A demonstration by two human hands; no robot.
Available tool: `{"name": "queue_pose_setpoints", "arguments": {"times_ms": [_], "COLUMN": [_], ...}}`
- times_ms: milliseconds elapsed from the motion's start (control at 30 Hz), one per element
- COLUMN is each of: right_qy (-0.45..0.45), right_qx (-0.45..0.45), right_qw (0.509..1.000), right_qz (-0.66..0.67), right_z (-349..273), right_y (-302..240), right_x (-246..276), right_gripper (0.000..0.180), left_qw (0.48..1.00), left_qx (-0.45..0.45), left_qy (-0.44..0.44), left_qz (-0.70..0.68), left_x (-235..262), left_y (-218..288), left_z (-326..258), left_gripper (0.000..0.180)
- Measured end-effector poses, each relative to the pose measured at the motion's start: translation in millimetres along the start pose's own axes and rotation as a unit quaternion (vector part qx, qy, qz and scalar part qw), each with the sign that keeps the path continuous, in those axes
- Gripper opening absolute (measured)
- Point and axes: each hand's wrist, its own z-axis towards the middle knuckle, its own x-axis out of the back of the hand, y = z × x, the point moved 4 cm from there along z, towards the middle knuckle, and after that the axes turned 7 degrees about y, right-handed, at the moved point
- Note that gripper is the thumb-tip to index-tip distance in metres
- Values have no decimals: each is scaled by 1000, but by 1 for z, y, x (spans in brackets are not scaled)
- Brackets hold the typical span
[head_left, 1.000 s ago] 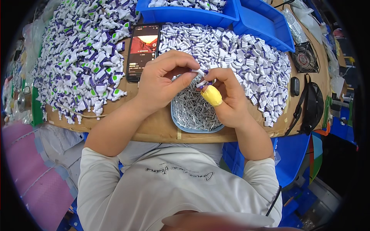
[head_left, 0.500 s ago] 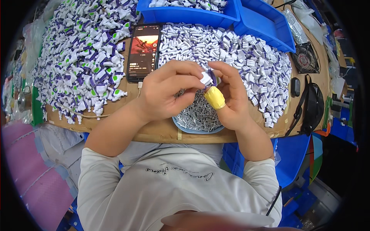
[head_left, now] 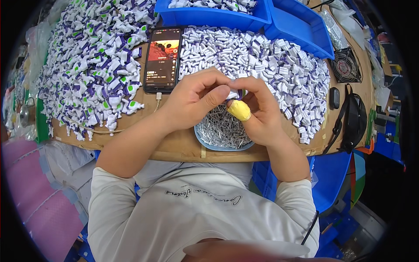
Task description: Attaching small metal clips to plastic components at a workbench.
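My left hand (head_left: 198, 99) and my right hand (head_left: 257, 114) meet above a round blue dish (head_left: 205, 140) full of thin metal pins (head_left: 222, 129). Between the fingertips of both hands sits a small white and purple plastic part (head_left: 238, 93), mostly covered by the fingers. The thumb of my right hand wears a yellow tape wrap (head_left: 239, 110). Behind the hands lies a heap of small white plastic parts (head_left: 270, 61).
A phone (head_left: 162, 59) with a lit screen lies on the cardboard-covered table (head_left: 174, 144), its cable trailing left. A big pile of white, purple and green parts (head_left: 91, 65) fills the left. Blue bins (head_left: 244, 15) stand at the back. A small fan (head_left: 347, 64) and black strap (head_left: 355, 115) lie right.
Both hands have shifted slightly and closed more tightly round the small part; my left fingers now cover most of it. Nothing else moved.
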Motion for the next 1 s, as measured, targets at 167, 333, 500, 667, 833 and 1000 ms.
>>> {"name": "queue_pose_setpoints", "arguments": {"times_ms": [167,333,500,667,833,1000], "right_qy": [63,18,-4,-6,0,-13], "right_qx": [1,53,120,207,185,226], "right_qw": [994,997,992,978,982,974], "right_qz": [92,60,39,19,-22,-22], "right_z": [-3,-5,-3,-3,-4,0], "right_y": [3,-6,-9,-15,-8,-12], "right_x": [-1,4,5,3,3,-1], "right_gripper": [54,54,39,35,42,55], "left_qw": [996,992,973,931,954,992], "left_qx": [0,37,124,247,216,43], "left_qy": [-73,-122,-173,-189,-139,-113], "left_qz": [46,11,-87,-193,-157,42], "left_x": [3,0,-8,-15,-17,-13], "left_y": [3,3,-1,6,-1,9], "left_z": [2,-3,-9,-13,-14,-10], "left_gripper": [34,31,32,31,29,28]}}
